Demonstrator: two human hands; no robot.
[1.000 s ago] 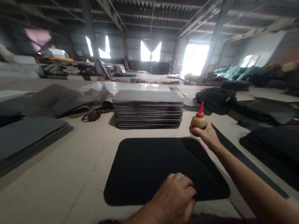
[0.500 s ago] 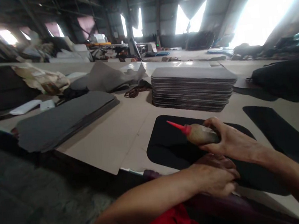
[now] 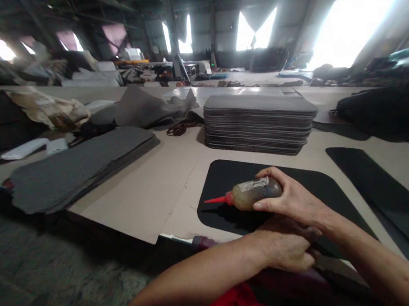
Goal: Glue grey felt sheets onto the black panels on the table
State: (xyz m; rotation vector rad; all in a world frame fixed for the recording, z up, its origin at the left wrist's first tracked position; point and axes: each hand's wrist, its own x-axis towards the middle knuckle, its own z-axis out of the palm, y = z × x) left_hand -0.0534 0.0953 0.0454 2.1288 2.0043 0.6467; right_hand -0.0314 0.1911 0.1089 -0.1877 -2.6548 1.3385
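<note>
Head view: the bottle [image 3: 254, 193], gripped by the right hand [image 3: 296, 199], has been tipped nearly level, its nozzle [image 3: 216, 200] brought above the left end of the dark panel [image 3: 225, 174] on the bench [image 3: 139, 191]; the left hand [image 3: 286, 247] is curled, its hold unclear.

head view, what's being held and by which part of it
The right hand holds the bottle by the rear of its body, away from the red nozzle. Whether the left hand holds anything cannot be told.
</note>
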